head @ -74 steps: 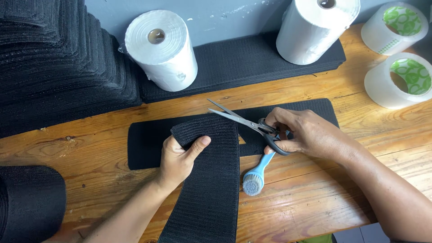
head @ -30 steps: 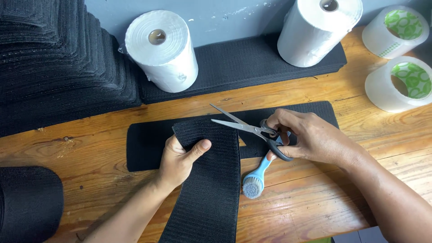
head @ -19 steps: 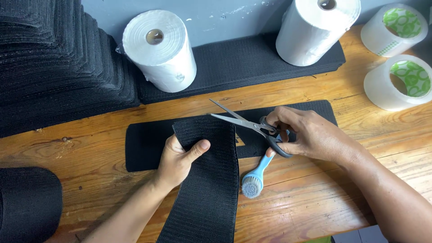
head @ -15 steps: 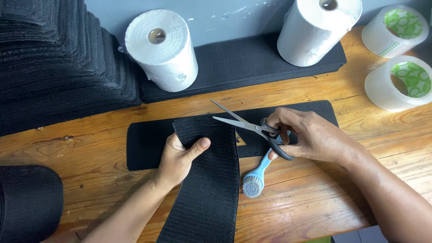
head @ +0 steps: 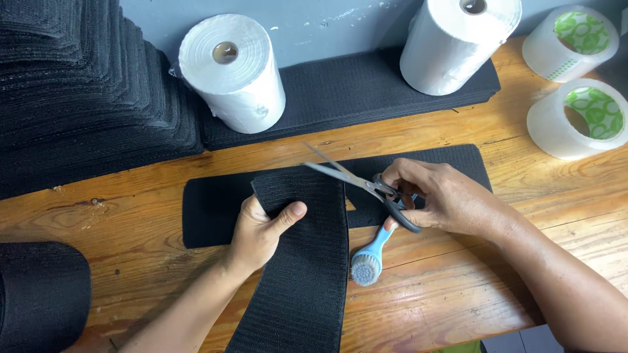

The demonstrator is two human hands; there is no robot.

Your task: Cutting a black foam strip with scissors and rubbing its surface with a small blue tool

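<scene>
Left hand (head: 261, 229) pinching the far end of a black ribbed fabric strip (head: 294, 274) laid across a flat black piece (head: 216, 209) on the wooden table (head: 458, 294); right hand (head: 445, 199) closed around scissors (head: 356, 180), blades parted over the strip's right edge. Probably soft, light and floppy, best gripped near the cut. Far right: two clear tape rolls (head: 579, 117) with green-patterned cores; white paper rolls (head: 232, 72) behind, blue brush (head: 369, 258) near.
</scene>
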